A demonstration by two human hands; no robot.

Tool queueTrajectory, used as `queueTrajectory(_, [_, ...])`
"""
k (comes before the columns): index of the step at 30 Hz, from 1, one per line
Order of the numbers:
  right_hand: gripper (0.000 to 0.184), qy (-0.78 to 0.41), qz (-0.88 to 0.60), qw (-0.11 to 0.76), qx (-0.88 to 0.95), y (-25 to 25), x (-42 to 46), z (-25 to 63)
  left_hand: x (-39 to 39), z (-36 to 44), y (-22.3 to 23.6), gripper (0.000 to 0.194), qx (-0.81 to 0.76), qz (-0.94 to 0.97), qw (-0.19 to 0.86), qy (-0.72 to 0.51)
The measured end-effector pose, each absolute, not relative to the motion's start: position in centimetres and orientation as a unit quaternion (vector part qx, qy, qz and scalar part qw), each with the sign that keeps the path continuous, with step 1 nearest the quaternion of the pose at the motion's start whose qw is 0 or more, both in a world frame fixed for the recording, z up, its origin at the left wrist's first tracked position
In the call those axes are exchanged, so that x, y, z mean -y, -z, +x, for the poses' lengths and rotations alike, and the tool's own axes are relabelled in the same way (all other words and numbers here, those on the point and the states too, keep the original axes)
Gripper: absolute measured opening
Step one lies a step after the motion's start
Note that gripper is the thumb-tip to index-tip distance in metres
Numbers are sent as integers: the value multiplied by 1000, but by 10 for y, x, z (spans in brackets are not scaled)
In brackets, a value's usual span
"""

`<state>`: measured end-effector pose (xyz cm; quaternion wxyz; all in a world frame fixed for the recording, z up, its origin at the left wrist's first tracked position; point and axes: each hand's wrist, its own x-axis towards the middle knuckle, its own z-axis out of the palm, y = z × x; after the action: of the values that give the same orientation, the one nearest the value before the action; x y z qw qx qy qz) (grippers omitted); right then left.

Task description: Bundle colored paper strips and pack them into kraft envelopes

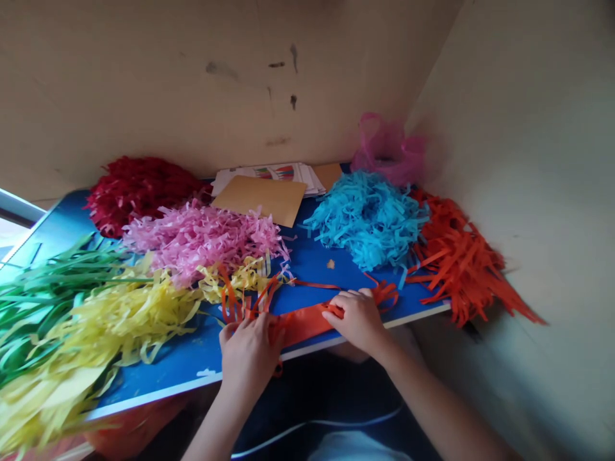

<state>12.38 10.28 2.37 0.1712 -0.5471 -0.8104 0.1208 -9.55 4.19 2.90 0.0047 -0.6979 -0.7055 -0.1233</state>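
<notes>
Near the table's front edge lies a flat orange tissue paper strip (305, 325) with cut fringes at both ends. My left hand (252, 349) is closed on its left end, where loose orange fringes stick up past the fingers. On the right end, my right hand (356, 318) has its fingers curled round the paper, with more fringe beyond the knuckles. The strip stretches between both hands. Just left of my left hand is a yellow fringed paper pile (129, 314).
Piles of green (52, 288), pink (206, 240), dark red (139, 192), light blue (369, 218) and orange fringe (456, 256) cover much of the blue table (312, 256). Brown card (262, 197) and printed sheets (307, 176) lie at the back beside a pink plastic bag (389, 153). Walls stand behind and right.
</notes>
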Motion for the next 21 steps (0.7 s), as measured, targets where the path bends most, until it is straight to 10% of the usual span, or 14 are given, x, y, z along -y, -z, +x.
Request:
queueTrajectory(8, [22, -80, -320, 175, 928, -37, -85, 125, -44, -93, -45, 21, 463, -881, 14, 96])
queueTrajectory(21, [21, -173, -324, 170, 914, -31, -115, 138, -43, -97, -42, 19, 576, -810, 48, 97])
